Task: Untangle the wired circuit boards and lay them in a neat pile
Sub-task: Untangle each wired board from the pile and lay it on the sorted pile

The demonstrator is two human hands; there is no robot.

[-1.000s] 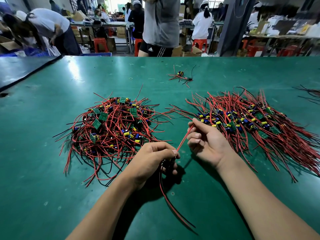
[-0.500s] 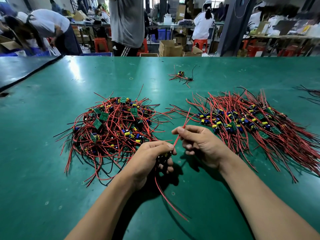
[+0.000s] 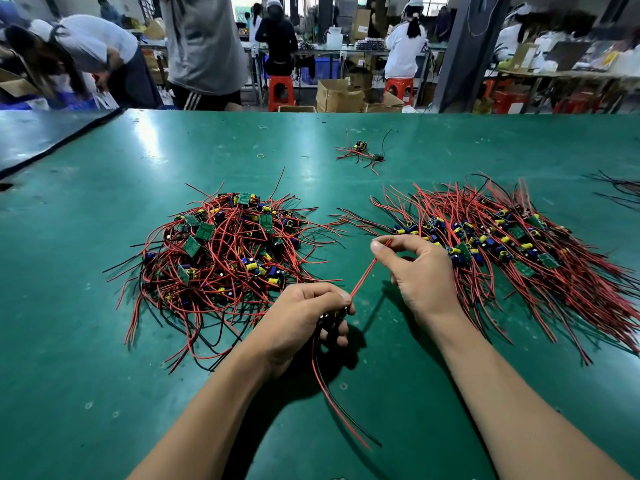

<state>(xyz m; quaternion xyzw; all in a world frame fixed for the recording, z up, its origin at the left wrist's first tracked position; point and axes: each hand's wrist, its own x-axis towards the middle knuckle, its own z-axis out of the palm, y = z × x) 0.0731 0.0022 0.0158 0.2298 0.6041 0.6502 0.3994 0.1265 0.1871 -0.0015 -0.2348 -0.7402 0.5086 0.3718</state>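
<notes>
A tangled heap of small green circuit boards with red and black wires lies left of centre on the green table. To the right a combed pile of boards lies with its wires running the same way. My left hand grips one wired board, mostly hidden in the fingers; its red and black leads trail toward me. My right hand pinches the tip of that board's red wire, which is stretched straight between the two hands.
A small loose cluster of boards lies further back on the table, and a few black wires at the right edge. Beyond the far edge people stand and sit among cardboard boxes and red stools.
My right hand has slid up along the red wire to its tip, drawing it straight. A person in grey behind the table has walked left.
</notes>
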